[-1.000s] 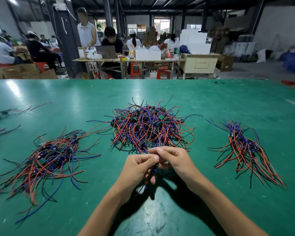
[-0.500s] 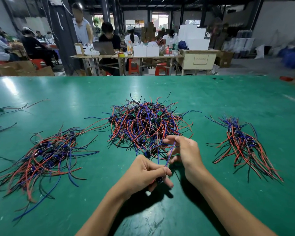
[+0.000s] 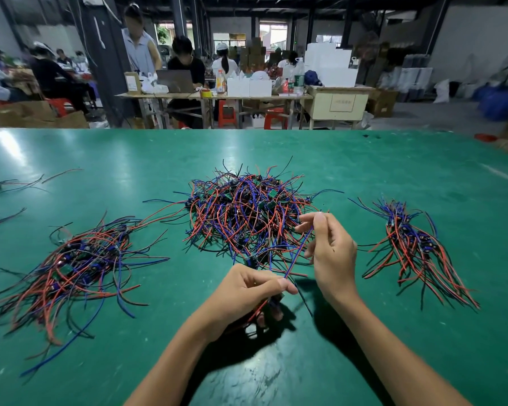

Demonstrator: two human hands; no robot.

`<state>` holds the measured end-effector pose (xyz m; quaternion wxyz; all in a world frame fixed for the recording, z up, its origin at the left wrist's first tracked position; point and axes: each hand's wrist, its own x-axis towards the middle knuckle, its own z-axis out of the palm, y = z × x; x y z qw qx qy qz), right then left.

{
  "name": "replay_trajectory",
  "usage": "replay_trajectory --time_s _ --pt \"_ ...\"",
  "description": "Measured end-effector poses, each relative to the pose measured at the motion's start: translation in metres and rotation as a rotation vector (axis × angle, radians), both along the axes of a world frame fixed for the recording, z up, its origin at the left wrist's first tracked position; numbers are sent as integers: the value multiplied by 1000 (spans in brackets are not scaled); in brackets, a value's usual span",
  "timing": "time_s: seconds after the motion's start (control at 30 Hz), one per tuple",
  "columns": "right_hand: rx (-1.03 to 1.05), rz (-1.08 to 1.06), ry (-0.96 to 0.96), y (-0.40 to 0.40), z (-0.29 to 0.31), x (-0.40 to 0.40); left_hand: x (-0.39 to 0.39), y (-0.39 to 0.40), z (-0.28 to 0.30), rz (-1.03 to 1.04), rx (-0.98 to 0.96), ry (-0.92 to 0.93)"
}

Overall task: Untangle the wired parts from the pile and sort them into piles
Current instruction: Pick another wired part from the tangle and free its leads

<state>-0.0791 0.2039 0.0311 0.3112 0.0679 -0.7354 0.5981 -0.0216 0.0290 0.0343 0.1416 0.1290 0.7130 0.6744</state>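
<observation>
A tangled pile (image 3: 247, 212) of red, blue and black wired parts lies in the middle of the green table (image 3: 364, 171). Near its front edge my left hand (image 3: 247, 294) grips one wired part, its small board hidden under my fingers. A blue wire (image 3: 298, 253) of that part runs up to my right hand (image 3: 332, 250), which pinches it between thumb and fingers beside the pile. A sorted pile (image 3: 77, 259) lies on the left. Another sorted pile (image 3: 414, 244) lies on the right.
A few loose wired parts (image 3: 9, 186) lie at the table's far left edge. Beyond the far edge stand work tables (image 3: 217, 96) with boxes and bottles, red stools, and several people. Bare green tabletop spreads in front of my arms.
My right hand has risen and moved right along the blue wire, drawing it out straight. My left hand has shifted back toward me with the part in its grip.
</observation>
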Motion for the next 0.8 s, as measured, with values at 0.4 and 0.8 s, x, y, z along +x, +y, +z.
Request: replay_trajectory --time_s 0.4,0.8 --pt "519 339 8 -18 -14 15 -15 -9 6 382 532 -85" --pt "129 320 -7 -38 -9 32 -17 -14 7 403 801 -321"
